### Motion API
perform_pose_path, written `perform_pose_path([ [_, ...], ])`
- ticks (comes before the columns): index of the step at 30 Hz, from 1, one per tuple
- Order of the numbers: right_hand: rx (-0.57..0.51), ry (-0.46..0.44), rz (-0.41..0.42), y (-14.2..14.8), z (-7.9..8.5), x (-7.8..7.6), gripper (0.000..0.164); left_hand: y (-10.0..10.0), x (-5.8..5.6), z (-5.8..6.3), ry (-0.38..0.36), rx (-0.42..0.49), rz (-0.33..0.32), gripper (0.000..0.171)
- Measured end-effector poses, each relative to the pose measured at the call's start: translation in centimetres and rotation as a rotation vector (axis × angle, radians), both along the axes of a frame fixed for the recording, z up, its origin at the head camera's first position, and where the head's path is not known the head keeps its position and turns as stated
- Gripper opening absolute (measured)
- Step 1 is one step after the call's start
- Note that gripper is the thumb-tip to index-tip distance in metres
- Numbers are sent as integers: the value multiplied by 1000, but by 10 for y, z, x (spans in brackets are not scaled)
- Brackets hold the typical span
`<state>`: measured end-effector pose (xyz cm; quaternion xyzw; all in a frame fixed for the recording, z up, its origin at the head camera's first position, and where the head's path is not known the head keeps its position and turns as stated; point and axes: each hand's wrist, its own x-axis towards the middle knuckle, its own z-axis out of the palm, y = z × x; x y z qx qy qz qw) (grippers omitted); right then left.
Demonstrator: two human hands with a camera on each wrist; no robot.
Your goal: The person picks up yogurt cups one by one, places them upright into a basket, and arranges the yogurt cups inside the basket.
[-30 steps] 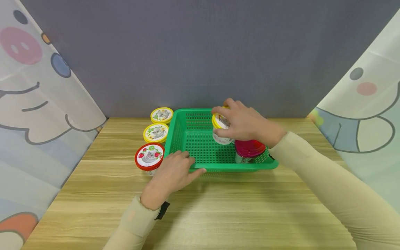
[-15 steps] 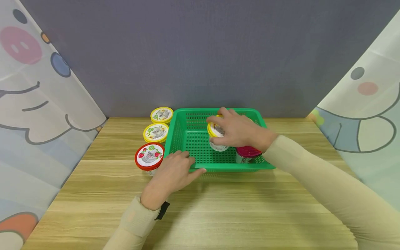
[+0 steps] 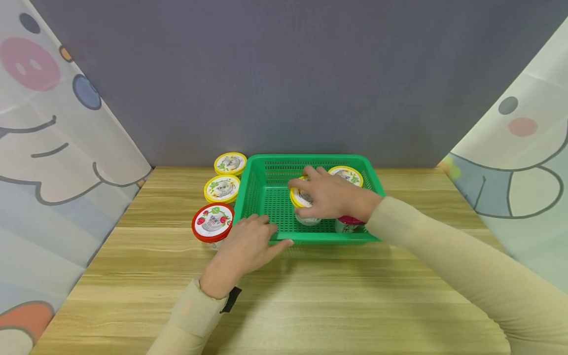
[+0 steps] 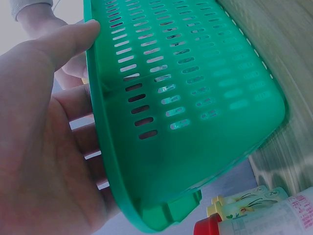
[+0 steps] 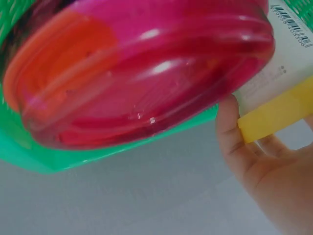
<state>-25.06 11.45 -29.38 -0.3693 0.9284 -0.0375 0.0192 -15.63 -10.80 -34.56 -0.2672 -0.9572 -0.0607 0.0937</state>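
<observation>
In the head view my right hand (image 3: 326,195) grips a white cup with a yellow lid (image 3: 301,198), fingers and thumb around its lid. The cup is inside a green plastic basket (image 3: 328,237), towards its middle. In the right wrist view the cup's yellow lid (image 5: 276,117) lies against my fingers. A magenta-lidded cup (image 3: 349,225) stands at the basket's front right, partly under my right wrist. Behind it is another yellow-lidded cup (image 3: 348,173). My left hand (image 3: 246,244) holds the basket's front left rim, thumb outside and fingers over the edge in the left wrist view.
Left of the basket, a row of cups runs from front to back: one with a red lid (image 3: 213,223) and two with yellow lids, the nearer yellow-lidded cup (image 3: 222,189) in the middle. The wooden table (image 3: 310,301) meets a grey wall (image 3: 284,88) behind the basket.
My right hand has moved the yellow-lidded cup left and towards me, lower in the basket. The other yellow-lidded cup at the back right has come into view. The left hand has stayed still.
</observation>
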Motion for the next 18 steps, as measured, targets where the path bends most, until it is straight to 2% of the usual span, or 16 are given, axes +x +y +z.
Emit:
perform_pose_path([
  [10, 17, -58, 21, -2, -10, -1, 63, 0, 1, 0, 17, 10, -7, 46],
  [18, 25, -90, 35, -1, -20, 0, 59, 0, 1, 1, 4, 4, -1, 47],
])
